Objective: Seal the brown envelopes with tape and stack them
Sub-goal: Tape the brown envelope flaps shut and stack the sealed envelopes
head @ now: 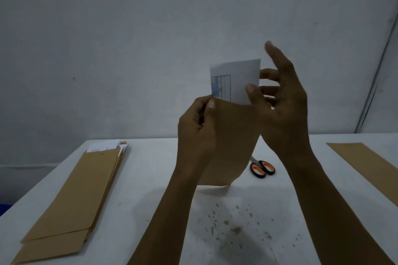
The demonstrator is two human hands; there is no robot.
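The left hand [197, 127] pinches a brown envelope [231, 142] upright above the white table [150, 178], left of the scissors [262, 168]. The right hand [280, 109], fingers spread, thumb on the protruding paper [237, 79]. More envelopes [75, 196] lie far left of the scissors.

Both hands raised (left hand [197, 127] pinching)
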